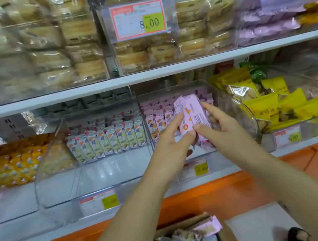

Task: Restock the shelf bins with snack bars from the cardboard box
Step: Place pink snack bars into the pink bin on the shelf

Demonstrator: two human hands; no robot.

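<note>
Holding pink snack bars [191, 115] over clear bin [172, 90], left hand [170, 145], right hand [219, 128]

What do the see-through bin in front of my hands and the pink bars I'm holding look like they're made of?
Clear rectangular shelf bin: likely rigid acrylic or similar plastic, glossy, contents showing through. Pink wrapped snack bars: apparently thin printed plastic film, slight sheen; the contents are hidden.

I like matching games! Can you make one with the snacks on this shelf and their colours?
Things:
1. bars in the hands
2. bags in the right bin
3. floor strip under the shelf
4. price tag number 8.00

Colours:
A. orange
B. black on yellow-green
C. pink
D. yellow

Pairs: 1-C, 2-D, 3-A, 4-B
</note>
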